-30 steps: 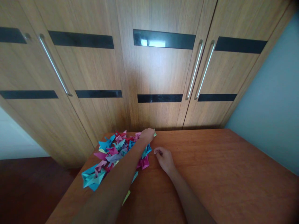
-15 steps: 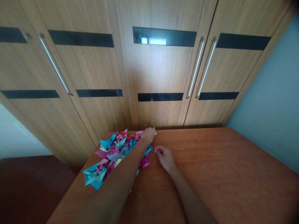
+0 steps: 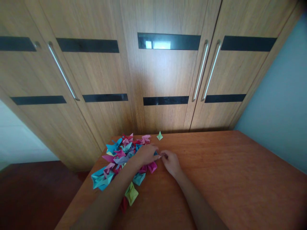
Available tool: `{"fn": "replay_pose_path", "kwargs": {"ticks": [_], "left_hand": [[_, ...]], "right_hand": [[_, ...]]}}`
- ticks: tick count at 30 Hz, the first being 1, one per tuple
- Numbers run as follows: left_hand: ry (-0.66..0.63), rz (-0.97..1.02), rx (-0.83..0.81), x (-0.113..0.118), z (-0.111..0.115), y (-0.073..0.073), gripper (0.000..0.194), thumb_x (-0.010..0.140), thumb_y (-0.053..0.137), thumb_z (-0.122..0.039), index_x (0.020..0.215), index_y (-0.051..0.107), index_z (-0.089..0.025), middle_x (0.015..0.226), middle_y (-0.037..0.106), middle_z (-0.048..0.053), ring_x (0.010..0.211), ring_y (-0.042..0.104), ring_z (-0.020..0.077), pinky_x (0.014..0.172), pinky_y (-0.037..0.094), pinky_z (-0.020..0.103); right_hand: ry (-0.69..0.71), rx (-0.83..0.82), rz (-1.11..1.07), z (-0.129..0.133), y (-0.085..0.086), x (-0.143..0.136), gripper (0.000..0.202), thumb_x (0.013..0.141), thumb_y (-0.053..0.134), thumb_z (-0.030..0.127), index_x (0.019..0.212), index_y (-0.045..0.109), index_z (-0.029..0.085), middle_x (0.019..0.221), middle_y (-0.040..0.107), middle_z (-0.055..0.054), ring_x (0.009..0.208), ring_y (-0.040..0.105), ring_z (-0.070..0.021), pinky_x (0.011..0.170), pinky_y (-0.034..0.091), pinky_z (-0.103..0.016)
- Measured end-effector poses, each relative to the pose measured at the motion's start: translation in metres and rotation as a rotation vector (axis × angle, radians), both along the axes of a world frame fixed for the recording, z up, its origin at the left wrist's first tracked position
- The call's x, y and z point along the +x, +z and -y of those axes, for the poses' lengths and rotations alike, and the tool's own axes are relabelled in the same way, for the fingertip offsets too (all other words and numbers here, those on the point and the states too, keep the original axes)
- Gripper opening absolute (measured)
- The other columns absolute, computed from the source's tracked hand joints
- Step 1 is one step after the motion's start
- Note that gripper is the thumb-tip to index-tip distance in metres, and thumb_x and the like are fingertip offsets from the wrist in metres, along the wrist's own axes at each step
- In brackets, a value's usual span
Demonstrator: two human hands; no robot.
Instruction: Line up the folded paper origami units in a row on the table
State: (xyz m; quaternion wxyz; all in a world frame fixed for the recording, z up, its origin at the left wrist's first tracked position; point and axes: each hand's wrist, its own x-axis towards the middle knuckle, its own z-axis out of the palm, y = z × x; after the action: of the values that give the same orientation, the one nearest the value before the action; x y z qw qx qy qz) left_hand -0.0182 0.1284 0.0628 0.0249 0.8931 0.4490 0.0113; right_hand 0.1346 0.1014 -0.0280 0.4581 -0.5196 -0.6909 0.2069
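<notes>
A heap of folded paper origami (image 3: 121, 159) in blue, pink, purple, red and green covers the left part of the table. My left hand (image 3: 146, 154) reaches over its right side, thumb and fingers apart around a blue origami piece (image 3: 155, 153) that is mostly hidden. Just right of it, my right hand (image 3: 171, 163) is closed in a pinch, fingertips close to the left thumb; anything inside is too small to make out. One light green origami piece (image 3: 159, 136) stands apart at the table's back edge.
The reddish-brown wooden table (image 3: 216, 172) extends to the right, against a wooden wardrobe (image 3: 165, 73) with metal handles. A yellow-green origami piece (image 3: 131, 193) and a red one (image 3: 123, 204) lie near my left forearm. A pale wall (image 3: 275, 105) borders the right.
My left hand has let go of the light green piece at the back edge and drawn back toward my right hand. The right hand stays nearly still. The view has shifted slightly.
</notes>
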Motion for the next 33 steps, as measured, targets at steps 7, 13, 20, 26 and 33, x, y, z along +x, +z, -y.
{"fn": "replay_pose_path", "kwargs": {"ticks": [7, 13, 20, 26, 33], "left_hand": [[0.022, -0.008, 0.035, -0.03, 0.036, -0.004, 0.022, 0.078, 0.055, -0.019, 0.099, 0.061, -0.02, 0.105, 0.062, 0.009, 0.1, 0.058, 0.0247, 0.086, 0.043, 0.034], [0.028, 0.035, 0.029, -0.044, 0.048, -0.007, 0.028, 0.077, 0.053, -0.013, 0.102, 0.059, -0.022, 0.101, 0.063, 0.006, 0.098, 0.058, 0.0226, 0.087, 0.042, 0.033], [0.018, 0.208, 0.037, -0.053, 0.06, -0.009, 0.033, 0.079, 0.051, -0.012, 0.11, 0.056, -0.024, 0.111, 0.059, 0.005, 0.107, 0.052, 0.02, 0.095, 0.037, 0.032], [0.014, 0.212, 0.049, -0.047, 0.074, 0.003, 0.027, 0.084, 0.05, -0.019, 0.109, 0.056, -0.024, 0.109, 0.058, 0.005, 0.104, 0.053, 0.0204, 0.092, 0.039, 0.032], [0.048, 0.069, -0.012, -0.044, 0.081, 0.008, 0.012, 0.082, 0.054, -0.023, 0.091, 0.061, -0.023, 0.1, 0.061, 0.005, 0.097, 0.057, 0.0214, 0.085, 0.042, 0.031]], "right_hand": [[0.0, -0.015, 0.146, 0.009, 0.004, -0.005, 0.024, 0.077, 0.046, 0.01, 0.086, 0.066, 0.02, 0.082, 0.065, -0.003, 0.072, 0.057, -0.0153, 0.07, 0.044, -0.025], [0.071, -0.015, 0.227, 0.021, 0.014, -0.013, 0.023, 0.079, 0.046, 0.011, 0.087, 0.065, 0.022, 0.082, 0.062, -0.003, 0.075, 0.056, -0.0156, 0.071, 0.043, -0.025], [0.129, -0.03, 0.238, 0.029, 0.019, -0.019, 0.025, 0.077, 0.049, 0.009, 0.092, 0.063, 0.023, 0.086, 0.06, -0.002, 0.076, 0.056, -0.0142, 0.069, 0.043, -0.023], [0.153, -0.027, 0.226, 0.026, 0.018, -0.017, 0.023, 0.079, 0.048, 0.011, 0.091, 0.064, 0.022, 0.084, 0.06, -0.002, 0.076, 0.056, -0.0145, 0.069, 0.044, -0.024], [0.21, -0.06, 0.166, 0.031, 0.036, -0.007, 0.024, 0.087, 0.046, 0.027, 0.076, 0.065, 0.019, 0.07, 0.062, -0.001, 0.065, 0.055, -0.0129, 0.061, 0.04, -0.021]]}}
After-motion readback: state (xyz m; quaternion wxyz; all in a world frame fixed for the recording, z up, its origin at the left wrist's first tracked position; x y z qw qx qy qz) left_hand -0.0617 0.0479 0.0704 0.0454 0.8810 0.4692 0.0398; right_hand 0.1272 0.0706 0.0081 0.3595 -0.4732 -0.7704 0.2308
